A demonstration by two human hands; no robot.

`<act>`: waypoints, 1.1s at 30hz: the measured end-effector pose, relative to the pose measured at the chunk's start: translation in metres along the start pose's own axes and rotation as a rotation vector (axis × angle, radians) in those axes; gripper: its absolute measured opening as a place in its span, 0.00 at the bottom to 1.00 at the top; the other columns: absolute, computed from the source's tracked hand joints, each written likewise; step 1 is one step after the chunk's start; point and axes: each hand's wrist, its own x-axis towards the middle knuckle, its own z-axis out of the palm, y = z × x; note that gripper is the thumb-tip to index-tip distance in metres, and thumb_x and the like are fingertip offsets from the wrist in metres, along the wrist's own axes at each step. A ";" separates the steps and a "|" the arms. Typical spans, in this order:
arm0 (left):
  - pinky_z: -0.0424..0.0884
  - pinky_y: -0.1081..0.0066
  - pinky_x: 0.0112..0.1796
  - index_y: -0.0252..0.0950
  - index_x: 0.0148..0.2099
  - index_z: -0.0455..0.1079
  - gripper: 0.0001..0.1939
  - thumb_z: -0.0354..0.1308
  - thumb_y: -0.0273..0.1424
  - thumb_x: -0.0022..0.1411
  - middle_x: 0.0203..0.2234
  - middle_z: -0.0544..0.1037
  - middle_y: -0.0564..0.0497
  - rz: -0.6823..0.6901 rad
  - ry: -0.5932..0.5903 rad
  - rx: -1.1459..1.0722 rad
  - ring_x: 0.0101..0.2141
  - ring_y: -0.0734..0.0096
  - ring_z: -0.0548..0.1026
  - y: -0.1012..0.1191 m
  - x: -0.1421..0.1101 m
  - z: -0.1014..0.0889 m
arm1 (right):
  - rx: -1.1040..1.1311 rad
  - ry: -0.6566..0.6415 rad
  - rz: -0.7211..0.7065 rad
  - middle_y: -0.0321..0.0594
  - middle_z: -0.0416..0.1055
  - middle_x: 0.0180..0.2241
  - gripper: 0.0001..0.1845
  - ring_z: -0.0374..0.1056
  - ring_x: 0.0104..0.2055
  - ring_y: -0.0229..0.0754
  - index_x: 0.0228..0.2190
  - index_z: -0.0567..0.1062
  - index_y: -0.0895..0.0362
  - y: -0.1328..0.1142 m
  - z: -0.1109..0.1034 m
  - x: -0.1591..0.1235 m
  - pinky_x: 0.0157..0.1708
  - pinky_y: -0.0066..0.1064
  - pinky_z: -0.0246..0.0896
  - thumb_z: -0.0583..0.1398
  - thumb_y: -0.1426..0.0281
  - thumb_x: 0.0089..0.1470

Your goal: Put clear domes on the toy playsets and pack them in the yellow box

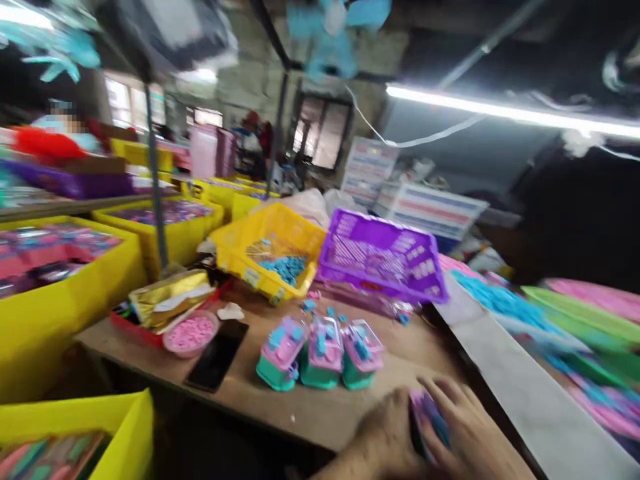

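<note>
Low at the right of the head view, my left hand (387, 433) and my right hand (463, 427) close together around a small pink, purple and dark green plastic piece (431, 423). Motion blur and my fingers hide most of its shape. Beyond my hands, three small plastic boxes stand in a row on the wooden table (400, 360): a left box (283, 353), a middle box (323, 353) and a right box (363, 353). Each has a green base and a pink top with blue pieces on it.
A yellow basket (235, 257) holds small blue pieces; beside it leans a purple basket (383, 260). A black phone (217, 357) lies near a bowl of pink pieces (190, 333). Yellow bins (75, 313) line the left. A pale ledge (500, 360) borders the table's right.
</note>
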 end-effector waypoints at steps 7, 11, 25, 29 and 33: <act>0.73 0.45 0.64 0.40 0.66 0.62 0.50 0.82 0.37 0.45 0.62 0.76 0.37 -0.001 -0.005 0.189 0.62 0.39 0.76 -0.019 -0.001 0.005 | -0.121 -0.339 0.122 0.59 0.78 0.54 0.28 0.71 0.57 0.63 0.59 0.81 0.64 -0.038 -0.033 0.022 0.61 0.54 0.71 0.62 0.70 0.58; 0.73 0.47 0.64 0.41 0.66 0.60 0.50 0.82 0.33 0.46 0.62 0.76 0.38 0.026 0.004 0.179 0.63 0.40 0.77 -0.017 -0.006 0.002 | -0.059 -0.371 0.180 0.59 0.76 0.55 0.28 0.70 0.58 0.64 0.58 0.80 0.63 -0.046 -0.036 0.021 0.64 0.55 0.67 0.64 0.70 0.56; 0.72 0.43 0.64 0.42 0.69 0.61 0.54 0.85 0.40 0.46 0.62 0.76 0.39 0.164 0.058 0.158 0.63 0.38 0.76 -0.025 -0.007 0.008 | 0.058 -0.528 0.242 0.52 0.72 0.64 0.23 0.65 0.72 0.53 0.64 0.76 0.54 -0.005 -0.045 0.061 0.77 0.48 0.56 0.51 0.61 0.80; 0.72 0.41 0.65 0.41 0.68 0.62 0.53 0.85 0.40 0.46 0.62 0.76 0.38 0.121 0.041 0.154 0.64 0.36 0.76 -0.018 -0.007 0.005 | 0.123 -0.634 0.234 0.48 0.77 0.63 0.24 0.70 0.70 0.52 0.62 0.79 0.54 0.002 -0.019 0.101 0.75 0.45 0.59 0.51 0.58 0.81; 0.72 0.38 0.65 0.39 0.69 0.61 0.53 0.85 0.42 0.47 0.63 0.76 0.36 0.098 0.015 0.174 0.64 0.33 0.76 -0.016 -0.007 0.005 | 0.138 -0.820 0.270 0.46 0.82 0.61 0.25 0.76 0.66 0.51 0.62 0.81 0.53 0.003 -0.001 0.104 0.70 0.43 0.67 0.50 0.59 0.81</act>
